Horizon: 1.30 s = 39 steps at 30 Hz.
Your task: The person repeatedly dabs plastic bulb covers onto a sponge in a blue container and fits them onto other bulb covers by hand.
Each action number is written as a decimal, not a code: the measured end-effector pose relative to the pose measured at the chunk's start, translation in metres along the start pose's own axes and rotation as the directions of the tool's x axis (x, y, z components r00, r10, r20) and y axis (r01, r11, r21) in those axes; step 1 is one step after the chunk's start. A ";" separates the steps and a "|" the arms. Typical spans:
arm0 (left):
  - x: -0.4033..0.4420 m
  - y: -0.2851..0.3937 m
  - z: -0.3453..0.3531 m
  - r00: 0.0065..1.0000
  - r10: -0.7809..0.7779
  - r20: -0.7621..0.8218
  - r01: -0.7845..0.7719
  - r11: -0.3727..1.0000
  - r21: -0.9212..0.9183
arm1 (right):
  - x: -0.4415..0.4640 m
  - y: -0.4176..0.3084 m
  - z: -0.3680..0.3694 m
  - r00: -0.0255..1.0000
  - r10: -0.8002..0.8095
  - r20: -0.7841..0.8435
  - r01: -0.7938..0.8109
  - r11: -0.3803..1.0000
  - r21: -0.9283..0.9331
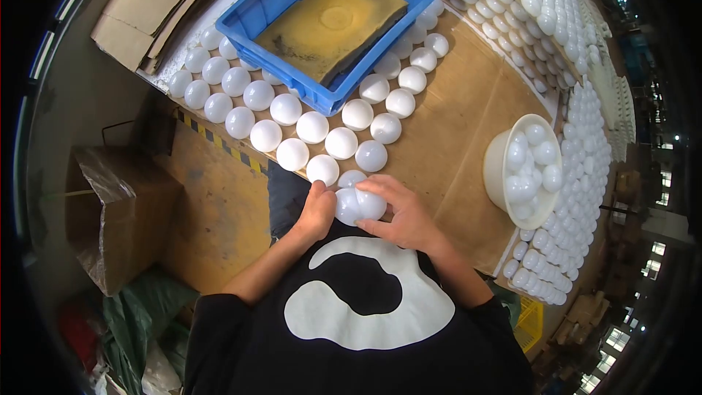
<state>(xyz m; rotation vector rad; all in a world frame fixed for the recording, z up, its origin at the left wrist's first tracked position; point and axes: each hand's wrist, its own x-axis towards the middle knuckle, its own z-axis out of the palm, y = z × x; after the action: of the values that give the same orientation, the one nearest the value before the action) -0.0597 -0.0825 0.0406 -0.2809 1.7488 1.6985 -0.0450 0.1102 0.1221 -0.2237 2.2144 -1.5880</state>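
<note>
Two round white bulb covers sit side by side between my hands, near the table's front edge. My left hand (pixel 318 210) is closed, thumb up, against the left bulb cover (pixel 346 207); its fingertips are partly hidden. My right hand (pixel 403 213) curls its thumb and fingers around the right bulb cover (pixel 371 205). Just beyond them another bulb cover (pixel 352 177) is partly hidden behind the pair. Rows of similar white covers (pixel 312 127) stand on the brown table (pixel 457 128) ahead of my hands.
A blue crate (pixel 327 101) holding a yellowish, dark-stained block (pixel 333 18) stands among the rows. To the right, a cream bucket (pixel 496 168) of white covers lies tilted, beside dense stacks of covers (pixel 585 150). Cardboard sheets (pixel 157 0) lie back left; a cardboard box (pixel 124 208) stands on the floor.
</note>
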 end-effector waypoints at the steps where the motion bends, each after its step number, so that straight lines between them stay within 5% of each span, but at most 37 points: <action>1: -0.004 0.011 0.006 0.979 -0.201 -0.043 0.197 0.977 -0.081 | -0.002 -0.004 0.002 1.000 -0.002 0.022 0.005 0.994 -0.108; 2: -0.015 0.021 0.014 0.990 -0.137 -0.031 0.124 0.956 -0.264 | -0.004 -0.008 0.003 0.999 -0.010 0.042 0.019 0.975 -0.220; 3: -0.018 0.021 0.014 0.997 -0.072 -0.006 0.069 0.968 -0.242 | -0.004 -0.004 0.002 0.995 -0.014 0.096 0.035 0.975 -0.218; 6: -0.016 0.021 -0.003 0.967 0.120 0.227 -0.087 0.985 -0.151 | 0.001 -0.007 -0.016 0.991 0.056 0.124 -0.072 0.989 0.126; 7: -0.017 0.020 -0.005 0.958 0.162 0.237 -0.127 0.980 -0.155 | 0.006 -0.013 -0.028 0.991 0.052 0.127 -0.066 0.992 0.108; 9: -0.005 0.007 -0.011 0.968 0.086 0.237 -0.057 0.990 -0.126 | 0.019 -0.031 -0.057 0.992 0.054 0.117 -0.101 0.888 0.449; 11: 0.004 -0.008 -0.015 0.980 0.026 0.197 0.010 0.984 -0.180 | 0.047 -0.070 -0.083 0.997 -0.059 0.056 0.023 0.870 0.493; 13: 0.004 -0.006 -0.025 0.968 0.145 0.207 -0.136 0.989 -0.055 | 0.091 -0.090 -0.100 0.986 -0.158 -0.049 0.165 0.947 0.276; 16: 0.006 -0.007 -0.037 0.923 0.254 0.290 -0.224 0.966 -0.130 | 0.187 -0.113 -0.106 0.955 -0.265 -0.135 0.237 0.952 -0.194; 19: -0.002 0.001 -0.046 0.925 0.291 0.243 -0.252 0.951 -0.180 | 0.275 -0.110 -0.103 0.969 -0.244 -0.033 0.136 0.641 -0.756; 22: -0.004 0.000 -0.055 0.928 0.308 0.208 -0.264 0.940 -0.215 | 0.334 -0.055 -0.108 0.952 -0.273 0.137 0.259 0.486 -0.834; 25: -0.004 -0.004 -0.063 0.934 0.307 0.182 -0.270 0.941 -0.206 | 0.335 -0.054 -0.095 0.979 -0.162 0.127 0.192 0.487 -0.852; 32: 0.000 0.000 -0.074 0.930 0.271 0.247 -0.241 0.960 -0.144 | 0.343 -0.046 -0.098 0.966 -0.194 0.171 0.244 0.460 -0.854; 34: 0.001 0.004 -0.070 0.939 0.240 0.247 -0.219 0.969 -0.112 | 0.345 -0.055 -0.093 0.986 -0.069 0.152 0.167 0.463 -0.870; 39: -0.002 0.007 -0.057 0.952 0.206 0.228 -0.188 0.977 -0.099 | 0.341 -0.065 -0.096 0.986 -0.113 0.120 0.159 0.480 -0.863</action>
<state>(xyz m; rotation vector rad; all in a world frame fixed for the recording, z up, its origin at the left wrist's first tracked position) -0.0797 -0.1360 0.0432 0.0661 1.5798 1.8590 -0.3995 0.0498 0.1307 -0.7263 2.8189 -0.3056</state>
